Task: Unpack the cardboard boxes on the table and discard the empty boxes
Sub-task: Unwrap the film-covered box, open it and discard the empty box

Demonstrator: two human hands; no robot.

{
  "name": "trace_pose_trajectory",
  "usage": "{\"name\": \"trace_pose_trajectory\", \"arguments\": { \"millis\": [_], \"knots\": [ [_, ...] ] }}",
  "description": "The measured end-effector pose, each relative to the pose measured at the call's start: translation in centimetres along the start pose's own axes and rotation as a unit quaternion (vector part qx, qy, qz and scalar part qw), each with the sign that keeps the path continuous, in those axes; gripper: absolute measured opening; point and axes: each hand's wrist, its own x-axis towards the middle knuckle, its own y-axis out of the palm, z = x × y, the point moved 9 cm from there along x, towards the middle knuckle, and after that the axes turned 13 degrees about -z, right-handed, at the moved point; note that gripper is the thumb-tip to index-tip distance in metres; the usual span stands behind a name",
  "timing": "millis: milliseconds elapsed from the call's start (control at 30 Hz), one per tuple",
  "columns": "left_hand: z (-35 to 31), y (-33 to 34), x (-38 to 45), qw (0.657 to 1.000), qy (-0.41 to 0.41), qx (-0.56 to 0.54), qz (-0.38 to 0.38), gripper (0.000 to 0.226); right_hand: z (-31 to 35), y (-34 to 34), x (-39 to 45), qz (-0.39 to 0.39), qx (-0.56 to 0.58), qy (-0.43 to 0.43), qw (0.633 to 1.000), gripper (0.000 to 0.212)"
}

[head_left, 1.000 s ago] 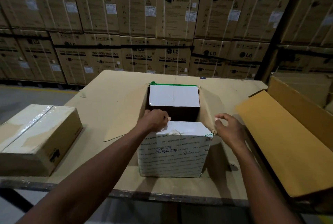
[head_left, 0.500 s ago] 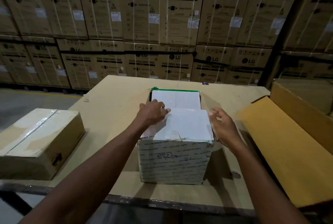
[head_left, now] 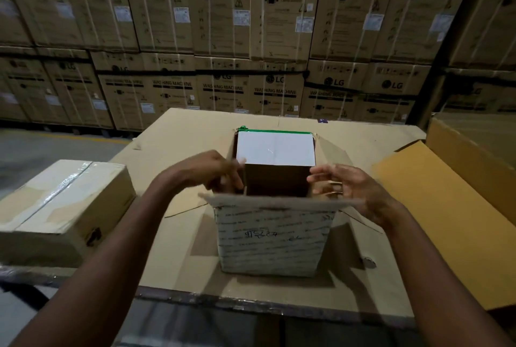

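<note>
A small cardboard box (head_left: 273,238) wrapped in printed white tape stands near the front edge of the cardboard-covered table (head_left: 190,137). Its top is open and the inside looks dark. The far flap (head_left: 275,150), white with a green tape edge, stands up behind the opening. The near flap is folded out toward me. My left hand (head_left: 212,171) is blurred at the left side of the opening, fingers against the left flap. My right hand (head_left: 349,187) is at the right side, fingers spread over the right flap. What lies inside the box is hidden.
A sealed brown box (head_left: 64,207) with clear tape sits at the table's left front corner. A large open carton (head_left: 435,207) with a long flap lies on the right. Stacked washing machine cartons (head_left: 279,11) wall off the back. Bare floor (head_left: 42,145) shows at left.
The near white flap, closed over the front half of the box before, is now folded out toward me. Both hands moved from the top to the side flaps.
</note>
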Motion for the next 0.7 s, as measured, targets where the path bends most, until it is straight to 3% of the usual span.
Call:
{"name": "trace_pose_trajectory", "arguments": {
  "millis": [67, 167, 233, 333, 467, 600, 700],
  "knots": [
    [1.5, 2.8, -0.2, 0.996, 0.022, 0.076, 0.034, 0.036, -0.6, 0.9, -0.1, -0.015, -0.106, -0.027, 0.994, 0.026],
    [3.1, 7.1, -0.2, 0.979, 0.042, 0.193, 0.05, 0.057, -1.9, 3.2, -0.6, 0.0, -0.231, -0.051, 0.972, 0.03],
    [3.2, 9.0, -0.1, 0.967, 0.061, 0.245, 0.03, 0.06, -3.4, 4.5, -0.9, 0.034, -0.296, -0.05, 0.953, 0.039],
    [3.0, 10.1, 0.0, 0.952, 0.094, 0.292, -0.019, 0.043, -5.2, 5.3, -0.9, 0.021, -0.373, -0.055, 0.926, 0.041],
    [2.9, 10.2, -0.4, 0.945, 0.114, 0.304, -0.047, 0.035, -5.0, 5.6, -1.2, 0.005, -0.435, -0.098, 0.895, 0.036],
    [3.1, 10.0, -0.5, 0.968, 0.08, 0.235, -0.02, 0.046, -5.0, 5.4, -1.4, 0.038, -0.416, -0.093, 0.904, 0.041],
    [2.9, 9.4, 0.1, 0.985, 0.05, 0.162, -0.046, 0.045, -4.7, 5.1, -1.4, 0.053, -0.362, -0.08, 0.927, 0.033]
  ]
}}
